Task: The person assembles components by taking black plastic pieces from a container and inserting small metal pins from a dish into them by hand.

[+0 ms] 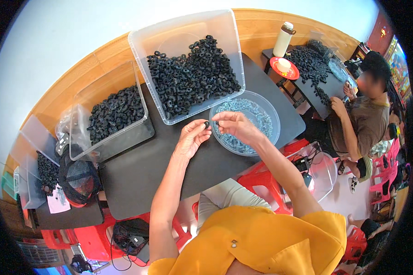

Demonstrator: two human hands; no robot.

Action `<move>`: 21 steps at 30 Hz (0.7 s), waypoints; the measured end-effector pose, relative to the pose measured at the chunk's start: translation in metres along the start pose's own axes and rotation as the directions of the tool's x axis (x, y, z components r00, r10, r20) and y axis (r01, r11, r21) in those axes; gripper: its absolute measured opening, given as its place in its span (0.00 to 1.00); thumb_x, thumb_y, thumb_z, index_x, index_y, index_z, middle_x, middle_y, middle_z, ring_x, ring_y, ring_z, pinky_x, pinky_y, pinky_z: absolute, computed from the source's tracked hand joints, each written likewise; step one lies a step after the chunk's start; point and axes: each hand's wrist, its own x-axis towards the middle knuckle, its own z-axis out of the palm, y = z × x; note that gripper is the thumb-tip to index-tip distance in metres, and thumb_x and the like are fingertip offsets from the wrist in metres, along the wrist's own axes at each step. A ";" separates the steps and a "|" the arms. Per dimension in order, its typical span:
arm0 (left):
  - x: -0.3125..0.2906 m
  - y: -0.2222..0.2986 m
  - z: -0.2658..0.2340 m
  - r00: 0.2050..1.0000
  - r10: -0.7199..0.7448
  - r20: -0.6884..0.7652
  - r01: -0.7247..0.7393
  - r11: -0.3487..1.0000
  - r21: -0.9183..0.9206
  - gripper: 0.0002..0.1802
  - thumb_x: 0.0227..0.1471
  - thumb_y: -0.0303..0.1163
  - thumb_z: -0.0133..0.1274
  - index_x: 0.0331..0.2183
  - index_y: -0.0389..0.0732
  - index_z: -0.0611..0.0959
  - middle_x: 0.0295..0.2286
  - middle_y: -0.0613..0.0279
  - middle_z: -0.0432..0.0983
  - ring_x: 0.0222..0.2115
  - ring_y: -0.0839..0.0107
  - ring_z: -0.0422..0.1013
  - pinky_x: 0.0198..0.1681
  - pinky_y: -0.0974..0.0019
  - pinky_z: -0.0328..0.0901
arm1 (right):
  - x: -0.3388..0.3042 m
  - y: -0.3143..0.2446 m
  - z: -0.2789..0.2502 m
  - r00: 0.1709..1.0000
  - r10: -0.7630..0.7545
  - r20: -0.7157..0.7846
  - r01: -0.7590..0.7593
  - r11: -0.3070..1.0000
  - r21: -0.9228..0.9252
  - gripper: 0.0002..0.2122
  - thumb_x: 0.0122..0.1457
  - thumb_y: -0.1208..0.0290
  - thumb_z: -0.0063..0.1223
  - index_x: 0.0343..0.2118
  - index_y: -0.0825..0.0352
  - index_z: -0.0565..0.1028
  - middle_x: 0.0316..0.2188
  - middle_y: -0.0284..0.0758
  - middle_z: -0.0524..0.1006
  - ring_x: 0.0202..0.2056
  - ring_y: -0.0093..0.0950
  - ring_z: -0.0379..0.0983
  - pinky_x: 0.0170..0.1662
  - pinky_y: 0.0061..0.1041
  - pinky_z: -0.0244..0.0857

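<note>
My left hand [193, 137] pinches a small round black plastic part [207, 124] between thumb and fingertips, above the dark table. Close beside it, my right hand [238, 126] is closed in a pinch over the left side of a round clear tub [277, 120]. A dark spot shows at its fingertips, too small to name. Many small shiny metal pieces [248, 107], which look like springs, fill the tub. Just beyond my hands, a large clear bin [183, 30] tilts toward me with a heap of black ring-like parts [192, 78].
Left of it stands another clear bin [128, 135] of black parts [117, 110]. A black cap [80, 176] lies further left. Red stools [266, 178] stand below the dark table [170, 165]. At right, another person [360, 114] works at a table with black parts [307, 64] and a bottle [283, 40].
</note>
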 end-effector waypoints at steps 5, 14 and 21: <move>0.000 -0.002 0.003 1.000 -0.007 0.003 0.006 0.992 0.125 0.10 0.49 0.27 0.51 0.36 0.36 0.76 0.27 0.57 0.76 0.25 0.72 0.74 0.28 0.73 0.72 | 0.000 0.005 -0.003 1.000 -0.004 0.016 0.005 1.000 -0.027 0.07 0.54 0.74 0.49 0.36 0.68 0.73 0.28 0.27 0.73 0.28 0.16 0.68 0.35 0.16 0.65; -0.004 -0.003 0.010 1.000 -0.005 -0.007 0.006 0.973 0.231 0.10 0.48 0.27 0.52 0.36 0.35 0.76 0.27 0.58 0.76 0.25 0.73 0.74 0.29 0.73 0.72 | 0.001 0.006 0.000 0.996 -0.091 0.000 0.089 0.980 -0.181 0.06 0.52 0.72 0.52 0.32 0.67 0.73 0.25 0.27 0.73 0.26 0.16 0.68 0.31 0.14 0.63; -0.005 -0.003 0.012 1.000 0.003 -0.022 0.004 0.944 0.330 0.11 0.48 0.31 0.54 0.35 0.35 0.78 0.27 0.62 0.76 0.24 0.77 0.72 0.30 0.75 0.69 | 0.003 0.001 0.001 0.995 -0.098 0.007 0.095 0.938 -0.335 0.04 0.50 0.76 0.52 0.30 0.68 0.71 0.23 0.28 0.72 0.25 0.17 0.68 0.29 0.16 0.63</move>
